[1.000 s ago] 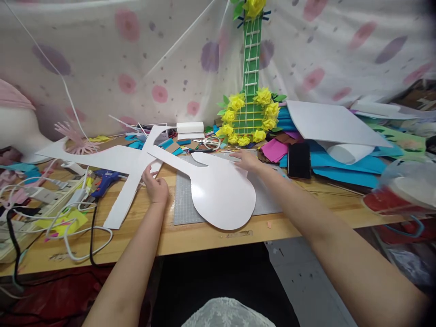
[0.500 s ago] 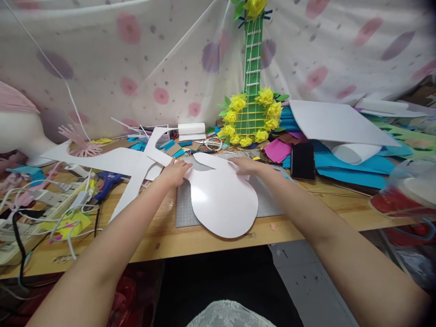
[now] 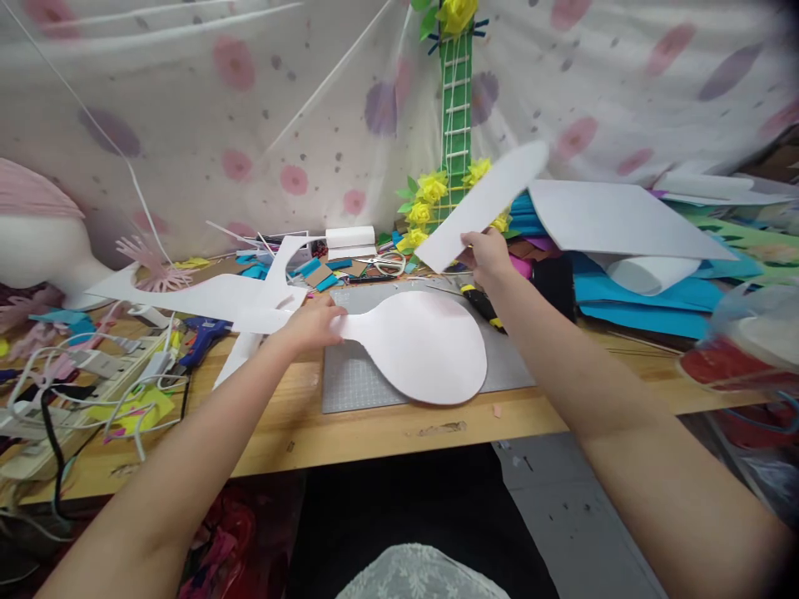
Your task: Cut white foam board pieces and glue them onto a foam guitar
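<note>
My left hand (image 3: 315,323) grips the narrow neck of a white foam-board cutout (image 3: 430,348) whose rounded body rests on the grey cutting mat (image 3: 355,378). Raised above the mat, my right hand (image 3: 490,256) pinches the lower end of a white board strip (image 3: 490,200) with a rounded tip, tilted up to the right. The strip partly covers a green guitar shape (image 3: 458,125) with yellow paper flowers. White board offcuts (image 3: 205,295) lie left of my left hand. A yellow-and-black cutter (image 3: 480,306) lies on the mat below my right wrist.
At the left are a blue glue gun (image 3: 203,337) and a power strip (image 3: 93,399) with tangled cables. Scissors (image 3: 390,264) lie among scraps at the back. Blue sheets (image 3: 637,316), a white board (image 3: 624,218) and a dark phone (image 3: 554,284) are at the right.
My right hand has lifted the white strip off the rounded cutout, up and to the right. The cutout has turned, its body now pointing right, with my left hand on its neck.
</note>
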`<control>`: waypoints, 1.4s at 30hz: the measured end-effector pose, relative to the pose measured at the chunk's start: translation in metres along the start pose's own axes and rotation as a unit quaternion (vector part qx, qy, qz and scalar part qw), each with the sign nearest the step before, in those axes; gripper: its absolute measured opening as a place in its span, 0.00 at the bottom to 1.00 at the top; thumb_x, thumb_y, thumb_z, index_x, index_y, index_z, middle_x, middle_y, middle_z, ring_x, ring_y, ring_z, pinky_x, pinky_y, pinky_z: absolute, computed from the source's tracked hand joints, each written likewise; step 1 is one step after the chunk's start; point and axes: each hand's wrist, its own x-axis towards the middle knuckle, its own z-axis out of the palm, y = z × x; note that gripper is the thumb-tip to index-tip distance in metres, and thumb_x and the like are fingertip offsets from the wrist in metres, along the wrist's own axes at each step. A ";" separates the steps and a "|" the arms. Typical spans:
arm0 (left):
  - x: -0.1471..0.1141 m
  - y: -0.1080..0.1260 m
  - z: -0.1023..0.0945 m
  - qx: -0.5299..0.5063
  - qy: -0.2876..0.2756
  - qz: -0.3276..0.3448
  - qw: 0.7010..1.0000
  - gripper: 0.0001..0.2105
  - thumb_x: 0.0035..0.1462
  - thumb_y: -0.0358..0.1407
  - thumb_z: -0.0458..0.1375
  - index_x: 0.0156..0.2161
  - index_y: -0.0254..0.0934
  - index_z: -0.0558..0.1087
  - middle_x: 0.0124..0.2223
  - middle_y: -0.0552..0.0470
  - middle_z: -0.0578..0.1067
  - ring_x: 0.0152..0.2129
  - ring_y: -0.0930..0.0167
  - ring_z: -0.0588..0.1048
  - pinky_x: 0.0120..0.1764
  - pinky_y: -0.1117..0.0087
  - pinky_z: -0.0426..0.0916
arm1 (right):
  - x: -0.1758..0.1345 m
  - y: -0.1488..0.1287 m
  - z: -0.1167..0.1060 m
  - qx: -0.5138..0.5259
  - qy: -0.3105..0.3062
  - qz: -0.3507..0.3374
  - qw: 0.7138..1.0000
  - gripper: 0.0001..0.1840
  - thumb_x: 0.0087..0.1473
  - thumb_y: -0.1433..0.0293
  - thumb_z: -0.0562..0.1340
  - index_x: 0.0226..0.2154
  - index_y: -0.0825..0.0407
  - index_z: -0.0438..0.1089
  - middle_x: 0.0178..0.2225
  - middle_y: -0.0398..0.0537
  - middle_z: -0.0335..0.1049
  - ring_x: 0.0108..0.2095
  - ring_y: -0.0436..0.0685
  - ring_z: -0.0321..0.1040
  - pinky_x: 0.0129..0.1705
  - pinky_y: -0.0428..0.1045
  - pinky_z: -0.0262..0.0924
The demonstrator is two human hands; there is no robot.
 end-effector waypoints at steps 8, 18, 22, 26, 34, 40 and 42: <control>0.022 0.052 0.049 -0.187 0.065 -0.086 0.976 0.37 0.38 0.50 0.63 0.54 0.37 0.62 0.49 0.42 0.68 0.45 0.60 0.68 0.44 0.62 0.64 | -0.080 0.021 0.041 0.059 -0.167 0.116 0.977 0.12 0.56 0.62 0.54 0.29 0.53 0.64 0.32 0.50 0.71 0.23 0.47 0.64 0.26 0.46 0.66; -0.002 0.015 0.024 -0.149 0.166 -0.069 0.972 0.43 0.35 0.47 0.65 0.57 0.34 0.56 0.59 0.38 0.58 0.57 0.58 0.55 0.55 0.60 0.55 | -0.140 0.068 0.078 0.098 -0.295 0.263 0.913 0.13 0.56 0.64 0.56 0.25 0.56 0.66 0.32 0.52 0.72 0.20 0.45 0.62 0.22 0.42 0.63; -0.015 0.012 0.023 -0.149 0.034 -0.038 0.988 0.29 0.41 0.48 0.60 0.49 0.38 0.65 0.48 0.45 0.71 0.45 0.61 0.70 0.45 0.64 0.64 | -0.145 0.055 0.069 0.023 -0.485 0.254 0.837 0.18 0.53 0.58 0.57 0.27 0.57 0.70 0.30 0.51 0.72 0.22 0.46 0.64 0.23 0.43 0.64; -0.041 -0.005 0.035 -0.092 0.012 -0.080 0.992 0.32 0.35 0.51 0.63 0.48 0.40 0.66 0.45 0.45 0.72 0.43 0.59 0.70 0.41 0.64 0.65 | -0.116 0.030 0.033 -0.145 -0.633 0.142 0.747 0.22 0.47 0.52 0.60 0.29 0.57 0.70 0.32 0.52 0.72 0.24 0.49 0.66 0.26 0.45 0.64; -0.071 -0.017 0.053 -0.057 0.012 -0.082 0.995 0.33 0.37 0.55 0.61 0.47 0.38 0.66 0.46 0.42 0.68 0.45 0.59 0.67 0.45 0.63 0.62 | -0.079 0.055 0.022 -0.406 -0.442 -0.291 0.745 0.39 0.39 0.54 0.66 0.53 0.52 0.62 0.55 0.57 0.58 0.56 0.64 0.52 0.56 0.59 0.46; -0.075 -0.014 0.052 -0.076 0.009 -0.063 0.995 0.32 0.41 0.52 0.60 0.51 0.39 0.65 0.48 0.43 0.68 0.46 0.59 0.66 0.48 0.60 0.60 | -0.088 0.091 0.034 -0.459 -0.456 -0.335 0.685 0.41 0.42 0.50 0.63 0.55 0.56 0.60 0.53 0.60 0.60 0.54 0.65 0.55 0.56 0.58 0.46; -0.080 -0.017 0.053 -0.079 0.022 -0.057 0.995 0.30 0.43 0.50 0.59 0.52 0.40 0.64 0.49 0.43 0.67 0.48 0.59 0.64 0.51 0.59 0.58 | -0.088 0.096 0.034 -0.449 -0.452 -0.342 0.690 0.41 0.42 0.50 0.63 0.54 0.55 0.60 0.52 0.59 0.62 0.53 0.64 0.56 0.56 0.58 0.47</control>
